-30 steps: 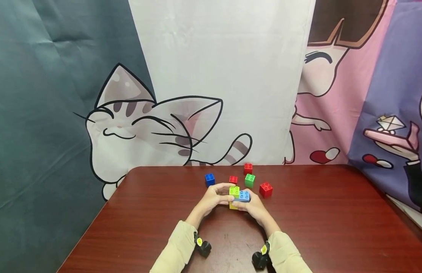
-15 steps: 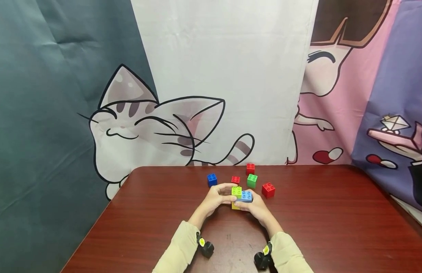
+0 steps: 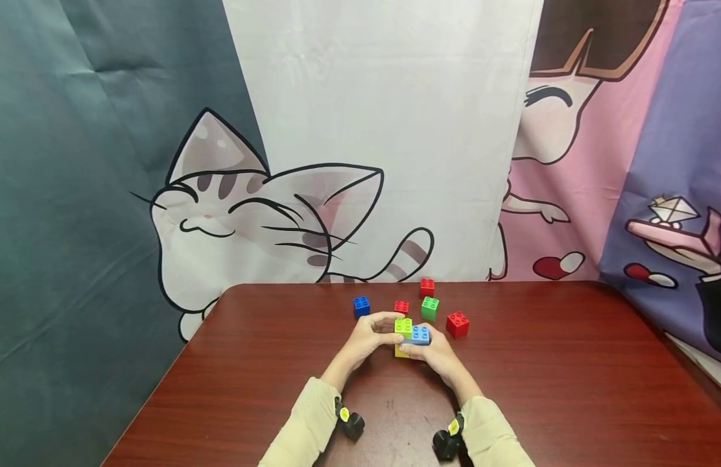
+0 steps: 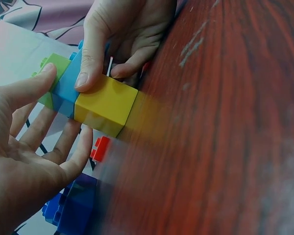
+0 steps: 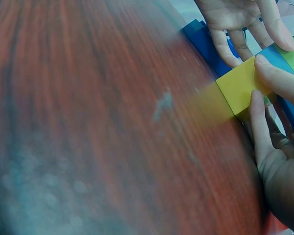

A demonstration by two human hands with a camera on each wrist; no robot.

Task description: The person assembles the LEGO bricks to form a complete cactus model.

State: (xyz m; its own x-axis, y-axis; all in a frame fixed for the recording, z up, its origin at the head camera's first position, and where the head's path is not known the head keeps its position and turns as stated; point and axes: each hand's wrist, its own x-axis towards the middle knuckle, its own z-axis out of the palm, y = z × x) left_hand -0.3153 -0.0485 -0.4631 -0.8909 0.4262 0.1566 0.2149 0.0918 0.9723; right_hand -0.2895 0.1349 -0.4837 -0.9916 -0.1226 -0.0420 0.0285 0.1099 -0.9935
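A small stack of toy building blocks stands upright at the middle of the table. Its bottom block is yellow (image 4: 105,104), a light blue block (image 3: 421,334) lies over that and juts out to the right, and a lime green block (image 3: 403,329) sits on top at the left. My left hand (image 3: 365,338) pinches the lime green block, thumb on the near side and fingers behind. From the right, my right hand (image 3: 437,353) grips the light blue and yellow blocks, its thumb across their near face. In the wrist views the yellow block's base meets the tabletop.
Beyond the hands stand a dark blue block (image 3: 362,307), a green block (image 3: 430,309) and red blocks, one at the right (image 3: 457,324), one far back (image 3: 427,288) and one partly hidden (image 3: 401,307). The brown table (image 3: 570,376) ends at a printed curtain.
The head view has shifted slightly. Both hands keep their hold on the stack, and no block has visibly moved on the table.
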